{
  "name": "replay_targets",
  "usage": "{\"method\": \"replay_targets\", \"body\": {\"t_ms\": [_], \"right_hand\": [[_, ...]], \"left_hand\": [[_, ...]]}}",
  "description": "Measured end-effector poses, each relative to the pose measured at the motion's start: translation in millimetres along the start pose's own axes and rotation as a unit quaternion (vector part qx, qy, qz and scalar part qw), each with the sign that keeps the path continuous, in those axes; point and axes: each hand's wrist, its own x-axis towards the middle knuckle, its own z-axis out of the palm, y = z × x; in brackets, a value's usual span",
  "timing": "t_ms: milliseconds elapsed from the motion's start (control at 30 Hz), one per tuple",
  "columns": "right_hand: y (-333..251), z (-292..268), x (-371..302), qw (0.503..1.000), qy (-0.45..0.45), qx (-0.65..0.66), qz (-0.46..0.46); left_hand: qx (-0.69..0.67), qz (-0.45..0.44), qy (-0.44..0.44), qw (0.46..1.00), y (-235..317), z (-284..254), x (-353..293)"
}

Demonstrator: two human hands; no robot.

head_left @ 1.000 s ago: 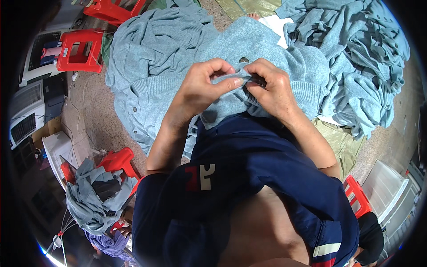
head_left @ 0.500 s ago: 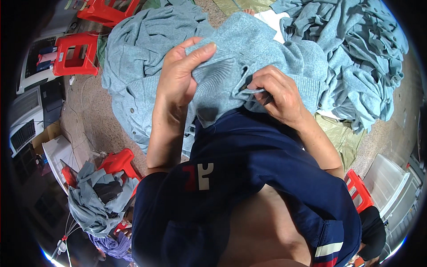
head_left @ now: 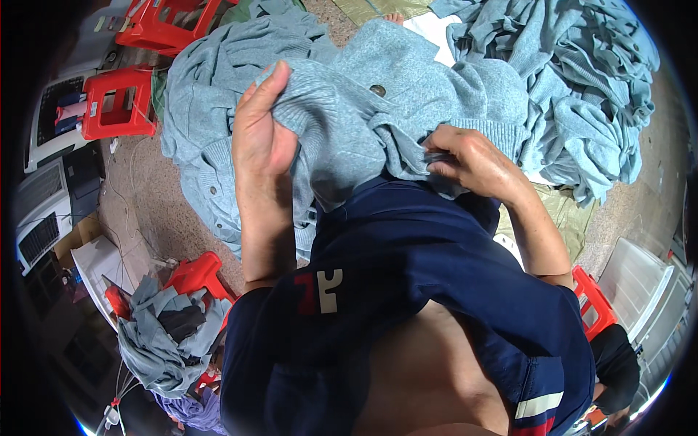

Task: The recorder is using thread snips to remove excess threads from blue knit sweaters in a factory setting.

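Observation:
A light blue knitted cardigan [head_left: 407, 94] with dark round buttons lies over my lap and spreads onto the floor. My left hand [head_left: 258, 131] is raised and grips a fold of its ribbed edge between thumb and fingers. My right hand [head_left: 465, 161] pinches the knit lower down, near my dark blue shirt [head_left: 407, 276]. One button [head_left: 377, 90] shows on the fabric between the two hands.
A big heap of the same blue knitwear [head_left: 582, 87] lies at the upper right. Red plastic stools [head_left: 116, 102] stand at the upper left, another red stool [head_left: 193, 276] with grey-blue cloth [head_left: 163, 341] at the lower left. A white crate [head_left: 640, 283] sits at right.
My left hand has come away from my right hand, moving up and left with a fold of the cardigan. My right hand stayed low on the knit.

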Motion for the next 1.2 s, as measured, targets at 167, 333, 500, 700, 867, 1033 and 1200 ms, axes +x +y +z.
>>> {"method": "replay_targets", "body": {"t_ms": [167,333,500,700,867,1033,1200], "right_hand": [[10.5,8.2,6.3,0.971,0.006,0.211,0.110],[15.7,23.8,10.9,0.951,0.031,0.286,0.113],[11.8,23.9,14.4,0.949,0.037,0.286,0.124],[3.1,-12.7,13.1,0.919,0.383,-0.084,-0.037],[-46.2,-15.4,34.2,0.820,0.455,-0.115,-0.327],[-44.8,1.1,53.3,0.806,0.463,-0.166,-0.329],[-42.4,9.5,54.1,0.815,0.478,-0.154,-0.290]], "left_hand": [[-0.006,0.026,0.036,0.999,2.3,1.7,1.5],[-0.001,0.049,0.057,0.997,2.7,0.2,1.0],[-0.014,0.041,0.051,0.998,3.6,-34.3,3.3],[0.051,0.104,0.058,0.991,2.8,-14.8,-8.5],[0.221,0.086,0.001,0.972,-23.6,55.5,-24.0],[0.277,0.085,-0.036,0.957,-36.9,67.3,-31.6],[0.430,0.134,-0.072,0.890,-38.5,58.0,-32.2]]}}
